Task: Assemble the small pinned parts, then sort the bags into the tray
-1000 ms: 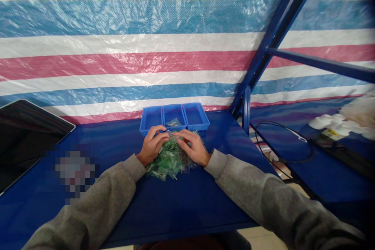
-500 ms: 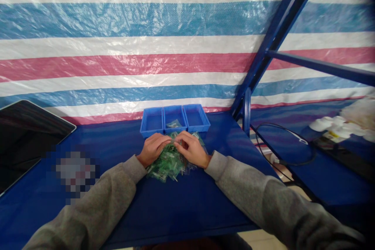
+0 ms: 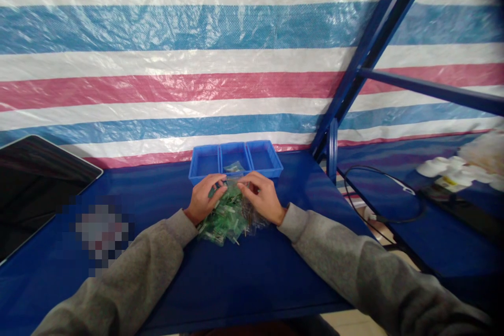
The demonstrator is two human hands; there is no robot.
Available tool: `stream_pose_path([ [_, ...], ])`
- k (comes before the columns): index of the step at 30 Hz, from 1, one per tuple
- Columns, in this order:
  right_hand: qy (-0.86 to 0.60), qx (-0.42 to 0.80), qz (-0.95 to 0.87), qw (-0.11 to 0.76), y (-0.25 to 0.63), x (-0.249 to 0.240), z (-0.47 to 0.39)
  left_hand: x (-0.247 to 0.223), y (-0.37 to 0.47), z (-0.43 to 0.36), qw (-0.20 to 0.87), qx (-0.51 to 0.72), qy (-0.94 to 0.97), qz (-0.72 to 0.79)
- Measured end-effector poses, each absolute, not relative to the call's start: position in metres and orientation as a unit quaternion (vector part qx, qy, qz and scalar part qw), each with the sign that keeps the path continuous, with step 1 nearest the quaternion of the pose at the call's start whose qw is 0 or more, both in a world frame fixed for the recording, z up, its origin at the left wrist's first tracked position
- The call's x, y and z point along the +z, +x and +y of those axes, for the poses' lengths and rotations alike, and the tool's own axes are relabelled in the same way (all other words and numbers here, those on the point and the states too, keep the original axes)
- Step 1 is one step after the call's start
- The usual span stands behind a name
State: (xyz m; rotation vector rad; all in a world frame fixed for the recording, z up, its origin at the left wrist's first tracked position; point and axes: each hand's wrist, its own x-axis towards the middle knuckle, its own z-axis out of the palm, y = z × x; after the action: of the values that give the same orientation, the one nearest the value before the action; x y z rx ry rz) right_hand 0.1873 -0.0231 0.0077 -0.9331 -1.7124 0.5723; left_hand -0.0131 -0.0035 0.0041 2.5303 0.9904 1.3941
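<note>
A heap of small clear plastic bags [image 3: 224, 223] with green and metallic pieces lies on the blue table in front of me. My left hand [image 3: 205, 198] is over the heap's left side, fingers curved and thumb brought toward the index finger. My right hand [image 3: 262, 197] mirrors it on the right, with thumb and index pinched. Between the fingertips shows a clear plastic bag [image 3: 232, 186], which both hands seem to grip; its contents are too small to make out. Just behind the hands stand three joined blue bins [image 3: 205, 161]. The middle bin holds a small clear packet [image 3: 233, 167].
A dark screen [image 3: 35, 189] with a pale frame lies at the left, near a pixelated patch. A blue metal frame [image 3: 354, 68] rises at the right. Beyond it are a black cable [image 3: 346, 189] and white bottles [image 3: 437, 167] on another surface. A striped sheet hangs behind.
My hands have moved slightly apart from each other, opening a wider gap between the fingertips. The bins and the heap stay in place.
</note>
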Motion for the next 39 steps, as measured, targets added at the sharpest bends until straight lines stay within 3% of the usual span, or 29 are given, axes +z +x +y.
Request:
stream_pose_path([
  [10,-0.434,0.441,-0.390,0.682,0.200,0.007,0.011,0.003,-0.013,-0.001,0.071,0.474,0.814,0.328],
  [15,-0.435,0.467,-0.359,0.681,0.205,0.011,0.015,0.003,-0.012,-0.001,0.072,0.475,0.814,0.326],
  [19,-0.473,0.373,-0.540,0.588,0.205,0.018,0.010,0.003,-0.012,-0.001,0.074,0.474,0.814,0.326],
  [22,-0.491,0.245,-0.708,0.445,0.204,0.025,0.003,0.004,-0.011,-0.001,0.075,0.471,0.815,0.329],
  [26,-0.522,0.145,-0.799,0.261,0.201,0.033,-0.007,0.004,-0.011,-0.001,0.071,0.471,0.816,0.327],
  [35,-0.436,0.089,-0.893,0.069,0.190,0.042,-0.027,0.005,-0.011,-0.001,0.065,0.464,0.825,0.314],
  [39,-0.438,0.086,-0.892,0.071,0.189,0.046,-0.032,0.006,-0.010,-0.001,0.067,0.459,0.828,0.314],
])
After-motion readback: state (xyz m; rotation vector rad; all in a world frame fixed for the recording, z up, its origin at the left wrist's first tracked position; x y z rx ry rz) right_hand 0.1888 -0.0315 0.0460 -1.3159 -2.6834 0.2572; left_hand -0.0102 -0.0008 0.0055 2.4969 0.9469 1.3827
